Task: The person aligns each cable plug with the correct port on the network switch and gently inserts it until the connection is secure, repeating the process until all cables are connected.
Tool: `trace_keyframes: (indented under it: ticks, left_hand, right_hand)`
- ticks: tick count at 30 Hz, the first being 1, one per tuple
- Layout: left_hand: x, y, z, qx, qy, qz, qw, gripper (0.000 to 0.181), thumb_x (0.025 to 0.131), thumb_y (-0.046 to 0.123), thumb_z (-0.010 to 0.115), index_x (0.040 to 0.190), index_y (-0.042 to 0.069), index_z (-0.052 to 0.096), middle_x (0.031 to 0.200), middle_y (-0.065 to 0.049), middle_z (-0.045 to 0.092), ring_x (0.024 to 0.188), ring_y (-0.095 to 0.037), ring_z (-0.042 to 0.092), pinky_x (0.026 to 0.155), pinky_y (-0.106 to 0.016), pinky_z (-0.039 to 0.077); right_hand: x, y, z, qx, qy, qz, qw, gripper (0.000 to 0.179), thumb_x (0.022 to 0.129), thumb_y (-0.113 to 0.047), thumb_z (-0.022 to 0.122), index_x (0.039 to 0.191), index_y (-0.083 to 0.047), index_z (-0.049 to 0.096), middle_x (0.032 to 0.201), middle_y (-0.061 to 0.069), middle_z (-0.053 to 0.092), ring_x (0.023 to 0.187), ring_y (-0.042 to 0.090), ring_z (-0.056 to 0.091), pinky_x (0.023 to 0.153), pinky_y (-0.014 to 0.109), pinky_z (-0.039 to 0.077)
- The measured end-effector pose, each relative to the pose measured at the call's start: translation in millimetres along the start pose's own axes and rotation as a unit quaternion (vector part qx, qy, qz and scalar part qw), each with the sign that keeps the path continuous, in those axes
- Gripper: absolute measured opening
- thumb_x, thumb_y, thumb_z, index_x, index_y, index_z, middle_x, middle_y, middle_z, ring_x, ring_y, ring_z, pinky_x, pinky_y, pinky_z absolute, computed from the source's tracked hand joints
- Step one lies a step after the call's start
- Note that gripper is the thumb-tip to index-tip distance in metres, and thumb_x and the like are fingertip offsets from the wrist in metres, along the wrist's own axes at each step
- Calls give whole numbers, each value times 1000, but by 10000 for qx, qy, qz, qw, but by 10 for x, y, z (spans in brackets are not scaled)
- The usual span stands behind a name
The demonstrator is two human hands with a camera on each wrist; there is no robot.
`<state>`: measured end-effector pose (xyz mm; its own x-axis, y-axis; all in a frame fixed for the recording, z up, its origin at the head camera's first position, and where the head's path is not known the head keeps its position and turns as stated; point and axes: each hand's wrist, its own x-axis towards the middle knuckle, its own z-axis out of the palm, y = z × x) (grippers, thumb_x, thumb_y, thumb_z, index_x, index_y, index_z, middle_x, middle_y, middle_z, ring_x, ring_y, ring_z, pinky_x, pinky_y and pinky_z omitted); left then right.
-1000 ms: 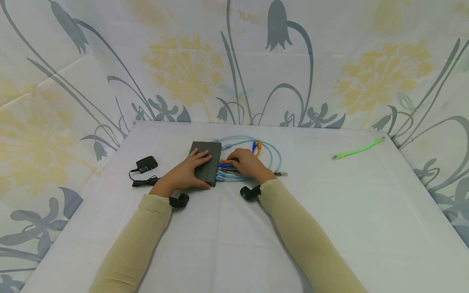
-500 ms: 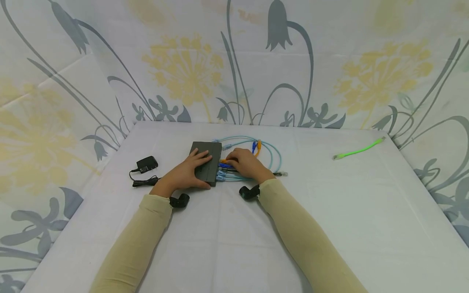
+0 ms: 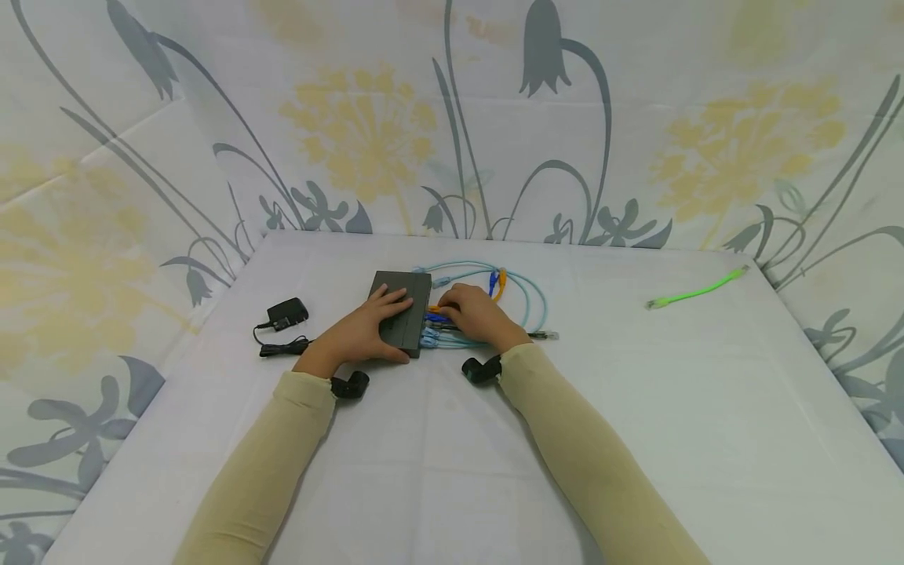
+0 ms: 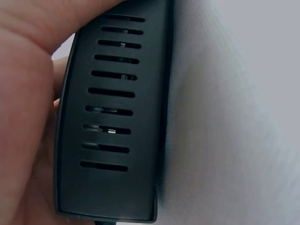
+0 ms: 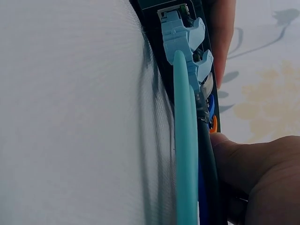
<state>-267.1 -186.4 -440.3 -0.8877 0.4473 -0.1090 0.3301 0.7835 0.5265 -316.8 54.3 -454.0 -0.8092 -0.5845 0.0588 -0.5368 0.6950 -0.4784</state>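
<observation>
A dark grey network switch [image 3: 407, 282] lies on the white cloth in the head view. Spread across its top is my left hand [image 3: 359, 331], the thumb along the near edge. The left wrist view shows the switch's slotted side [image 4: 110, 101] beside the palm. At the port side, my right hand [image 3: 480, 315] pinches an orange network cable at its plug [image 3: 434, 309], partly hidden by the fingers. Light blue plugs [image 5: 174, 40], a black cable [image 5: 208, 159] and a blue plug [image 5: 211, 105] sit along the same row of ports in the right wrist view.
A black power adapter [image 3: 287, 312] with a bundled cord [image 3: 282, 348] lies left of the switch. Loops of light blue cable [image 3: 540, 294] curve behind the right hand. One short green cable [image 3: 695, 292] lies at the far right. A patterned curtain [image 3: 466, 118] rises behind the table.
The head view has shifted slightly, moving everything a little right in the picture. Both hands keep their places at the switch and the orange plug.
</observation>
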Motion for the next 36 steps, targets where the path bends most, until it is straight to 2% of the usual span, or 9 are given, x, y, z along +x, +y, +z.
trace_keyframes:
  ticks: [14, 33, 36]
  left_hand:
    - [-4, -9, -10, -62, 23, -1, 10000, 105, 68, 49, 85, 154, 24, 30, 164, 3, 15, 152, -28, -5, 117, -58, 22]
    - [-7, 5, -1, -80, 38, 6, 10000, 104, 68, 49, 85, 153, 25, 30, 164, 5, 15, 153, -26, -4, 117, -57, 22]
    - [-17, 10, -14, -62, 21, 18, 10000, 104, 69, 49, 85, 154, 25, 30, 164, 5, 15, 152, -27, -4, 117, -58, 22]
  right_hand:
    - [32, -34, 4, -40, -21, -1, 10000, 26, 100, -24, 54, 117, -10, 68, 110, 6, 66, 103, 22, 62, 94, 37, 50]
    - [18, -26, 14, 24, 68, 12, 10000, 27, 100, -25, 56, 116, -9, 69, 106, 6, 66, 97, 21, 63, 88, 36, 52]
    - [16, -25, 17, -2, 88, -38, 10000, 26, 100, -24, 56, 116, -9, 70, 109, 6, 66, 100, 21, 63, 90, 36, 52]
